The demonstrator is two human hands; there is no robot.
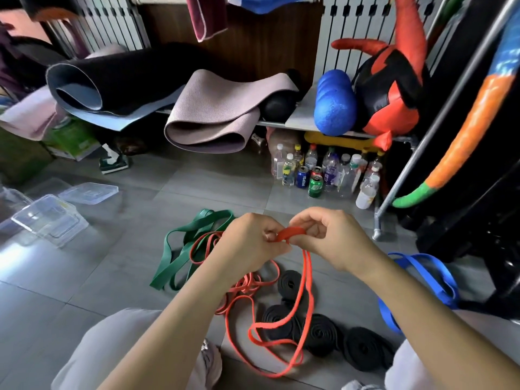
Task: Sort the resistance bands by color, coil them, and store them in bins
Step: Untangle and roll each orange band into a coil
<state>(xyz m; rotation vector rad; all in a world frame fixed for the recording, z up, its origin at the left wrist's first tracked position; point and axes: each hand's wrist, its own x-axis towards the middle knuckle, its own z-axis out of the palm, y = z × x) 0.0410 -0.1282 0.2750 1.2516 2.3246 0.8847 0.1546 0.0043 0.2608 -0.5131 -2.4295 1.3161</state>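
Red-orange thin rubber resistance band (305, 280): its top end pinched between left hand (250, 243) and right hand (326, 235), both closed on the starting curl; remainder trails loose to the grey tile floor (112, 277), across black coiled bands (320, 333); green flat bands (180, 249) uncoiled; clear plastic bins (50, 218) well apart; advice: wind flat, keep tension even, untwist slack.

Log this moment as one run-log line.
step: coiling red band | left hand: pinches it | right hand: pinches it | black bands: coiled | green band: loose
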